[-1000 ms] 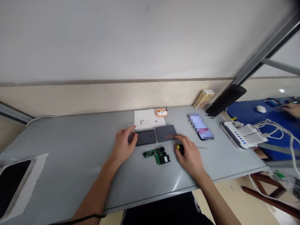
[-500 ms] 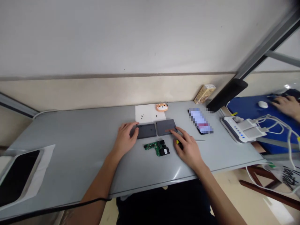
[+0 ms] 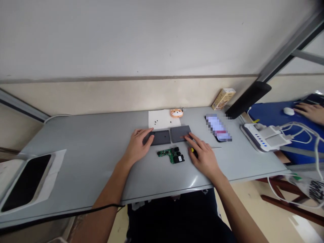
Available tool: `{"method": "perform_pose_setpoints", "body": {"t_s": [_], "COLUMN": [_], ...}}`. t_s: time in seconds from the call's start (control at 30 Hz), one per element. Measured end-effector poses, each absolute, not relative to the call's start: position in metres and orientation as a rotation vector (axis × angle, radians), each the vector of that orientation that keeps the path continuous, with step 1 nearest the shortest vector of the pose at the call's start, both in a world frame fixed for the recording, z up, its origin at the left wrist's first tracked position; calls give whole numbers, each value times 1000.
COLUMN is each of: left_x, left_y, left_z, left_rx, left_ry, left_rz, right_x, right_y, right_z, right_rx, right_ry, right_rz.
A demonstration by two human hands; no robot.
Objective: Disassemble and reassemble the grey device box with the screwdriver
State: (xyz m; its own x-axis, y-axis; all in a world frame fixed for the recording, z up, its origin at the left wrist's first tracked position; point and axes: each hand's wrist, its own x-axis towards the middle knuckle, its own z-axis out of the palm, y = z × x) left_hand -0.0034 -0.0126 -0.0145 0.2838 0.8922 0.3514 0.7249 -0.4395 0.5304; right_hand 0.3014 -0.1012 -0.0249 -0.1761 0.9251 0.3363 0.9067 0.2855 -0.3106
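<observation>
My left hand (image 3: 139, 145) is at the left end of a shallow dark grey casing half (image 3: 162, 137), its fingers and thumb on the edge. A second grey casing half (image 3: 180, 134) lies just to the right. My right hand (image 3: 204, 156) has fingertips on that piece's right side. Under its palm is a screwdriver (image 3: 193, 150) with a yellow-tipped handle; its thin shaft sticks out to the right. Between the hands, nearer me, lies a green circuit board (image 3: 172, 155) with black parts. Several tiny dark screws (image 3: 155, 122) rest on a white paper (image 3: 162, 116) behind the casings.
An orange animal-faced case (image 3: 176, 113) sits on the paper's back corner. To the right are a phone (image 3: 218, 128), a small carton (image 3: 223, 98), a black cylinder (image 3: 249, 99) and a power strip (image 3: 263, 136) with cables. Another person's hand (image 3: 310, 111) is near a white mouse (image 3: 289, 111). A tablet-like device (image 3: 26, 182) lies left.
The camera view has shifted slightly, so the desk appears a little higher and to the right. Both hands stay at the casing halves, with no clear change in their hold.
</observation>
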Motion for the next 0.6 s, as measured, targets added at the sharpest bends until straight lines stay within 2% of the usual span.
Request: {"method": "perform_pose_setpoints", "body": {"t_s": [0.17,0.37,0.6], "left_x": [-5,-10,-9], "left_y": [-14,-6,-5], "left_z": [-19,-28,-28], "left_rx": [2286,2229,2230], "left_ry": [1487,1598,1641], "left_rz": [871,1005,1027], "right_x": [300,297,294], "right_y": [-102,-102,-116], "right_z": [-23,-24,-12], "right_rx": [-1641,-1638,-1425], "right_ry": [-2119,-2043,-2163], "right_rz": [62,77,151]}}
